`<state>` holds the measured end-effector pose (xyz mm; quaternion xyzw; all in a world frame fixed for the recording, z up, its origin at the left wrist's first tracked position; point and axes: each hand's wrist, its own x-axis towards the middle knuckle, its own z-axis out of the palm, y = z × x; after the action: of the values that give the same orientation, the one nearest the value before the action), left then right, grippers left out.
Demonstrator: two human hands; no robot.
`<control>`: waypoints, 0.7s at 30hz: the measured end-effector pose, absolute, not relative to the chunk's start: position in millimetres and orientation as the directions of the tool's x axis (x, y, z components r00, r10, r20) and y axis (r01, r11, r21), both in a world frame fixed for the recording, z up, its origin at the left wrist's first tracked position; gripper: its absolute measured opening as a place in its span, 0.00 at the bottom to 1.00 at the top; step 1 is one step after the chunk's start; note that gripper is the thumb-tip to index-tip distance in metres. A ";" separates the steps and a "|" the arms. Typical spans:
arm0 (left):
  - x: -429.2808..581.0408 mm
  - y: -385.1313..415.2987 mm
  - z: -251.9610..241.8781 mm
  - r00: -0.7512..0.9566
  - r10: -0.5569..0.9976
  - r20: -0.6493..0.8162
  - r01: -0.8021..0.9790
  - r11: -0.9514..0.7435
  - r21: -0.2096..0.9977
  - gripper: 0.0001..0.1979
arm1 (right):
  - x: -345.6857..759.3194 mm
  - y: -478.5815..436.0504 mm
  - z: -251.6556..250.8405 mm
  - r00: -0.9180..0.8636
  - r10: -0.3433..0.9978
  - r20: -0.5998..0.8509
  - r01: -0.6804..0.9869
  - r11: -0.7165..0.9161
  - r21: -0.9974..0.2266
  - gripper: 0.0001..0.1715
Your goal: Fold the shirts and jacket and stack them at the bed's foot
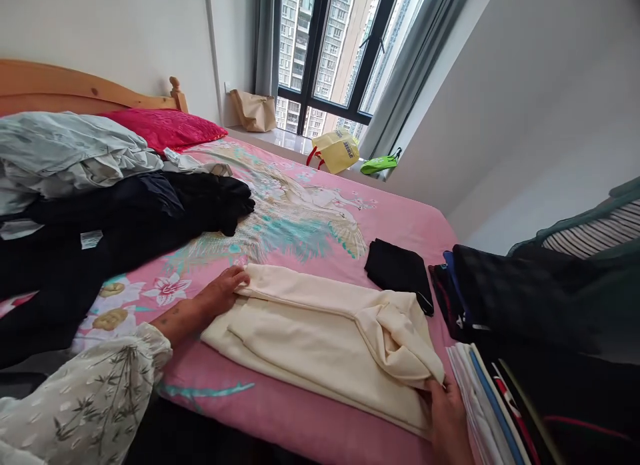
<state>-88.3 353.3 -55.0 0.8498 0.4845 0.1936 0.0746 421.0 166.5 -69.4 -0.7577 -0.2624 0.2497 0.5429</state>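
A cream garment (310,335) lies partly folded on the pink flowered bedsheet (280,412). My left hand (223,290) grips its far left corner, fingers curled over the fabric. My right hand (447,415) pinches the bunched cloth at the garment's right end, near the bed's front edge. A sleeve with a leaf print covers my left forearm.
A heap of black and grey clothes (100,212) fills the bed's left side, before a red pillow (167,126). A small folded black piece (400,270) lies beyond the cream garment. A stack of folded clothes (500,358) sits at the right. Bags (337,150) rest on the window sill.
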 end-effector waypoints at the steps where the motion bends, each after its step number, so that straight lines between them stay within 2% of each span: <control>1: -88.2 354.1 -54.5 0.464 0.842 0.274 0.794 -0.533 0.293 0.29 | 420.7 167.6 -68.8 0.732 0.669 -0.131 0.085 -0.281 -0.956 0.32; 4: -86.1 360.8 -43.7 0.581 0.786 0.212 0.759 -0.617 0.208 0.28 | 420.7 175.2 -51.7 0.675 0.725 -0.138 0.072 -0.251 -0.965 0.39; 7: -83.3 363.4 -31.4 0.625 0.772 0.116 0.753 -0.635 0.170 0.19 | 420.3 175.2 -30.9 0.690 0.721 -0.069 0.160 -0.245 -0.956 0.31; 10: -81.6 359.6 -28.8 0.544 0.820 0.178 0.812 -0.568 0.133 0.18 | 419.3 168.7 -21.5 0.754 0.656 -0.027 0.155 -0.218 -0.963 0.30; 13: -79.4 359.5 -31.3 0.566 0.794 0.221 0.789 -0.600 0.135 0.19 | 419.9 178.1 -14.0 0.690 0.717 -0.101 0.094 -0.227 -0.969 0.34; 16: -73.0 374.6 -22.5 0.603 0.775 0.190 0.764 -0.629 0.144 0.15 | 423.5 218.3 15.5 0.597 0.782 -0.176 0.047 -0.253 -0.966 0.31; 18: -66.3 391.7 -7.0 0.550 0.809 0.209 0.801 -0.582 0.144 0.14 | 426.5 252.5 49.2 0.626 0.773 -0.104 0.006 -0.138 -0.990 0.29; 21: -58.4 413.5 14.9 0.410 0.853 0.324 0.854 -0.483 0.192 0.12 | 427.5 282.5 94.2 0.713 0.679 0.173 0.044 0.203 -0.978 0.27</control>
<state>-58.4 413.5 14.9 0.8396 0.5082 0.1920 -0.0017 427.5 282.5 94.2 -0.5907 -0.3061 0.2228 0.7125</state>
